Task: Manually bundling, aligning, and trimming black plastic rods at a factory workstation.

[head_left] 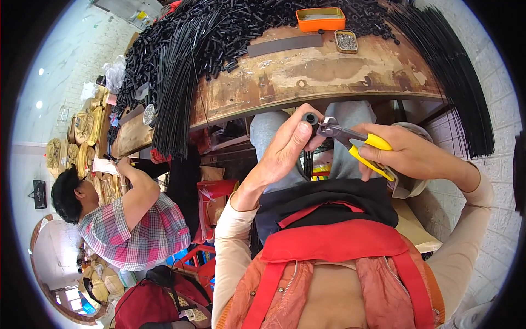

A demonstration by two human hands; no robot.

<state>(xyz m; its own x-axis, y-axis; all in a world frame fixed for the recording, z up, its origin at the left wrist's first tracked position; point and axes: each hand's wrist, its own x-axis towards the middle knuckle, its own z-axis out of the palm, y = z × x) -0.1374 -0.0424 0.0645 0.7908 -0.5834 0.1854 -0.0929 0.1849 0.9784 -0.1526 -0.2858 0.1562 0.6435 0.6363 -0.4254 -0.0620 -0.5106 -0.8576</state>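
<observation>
Over my lap, my left hand [285,145] is closed around a short black tube [310,118], its hollow round end facing up toward me. My right hand [411,151] grips a pair of pliers [342,132] with yellow handles and grey metal jaws. The handles are spread somewhat apart, and the jaws meet the side of the tube, close to my left fingertips. What lies between the jaws is too small to make out.
Ahead stands a worn wooden table [329,74], piled with short black tubes [219,41]. Bundles of thin black rods [178,93] hang over its edge. It also bears an orange tin [320,21], a small box of metal bits [346,41] and a flat grey bar [285,45]. A co-worker [134,230] sits at left.
</observation>
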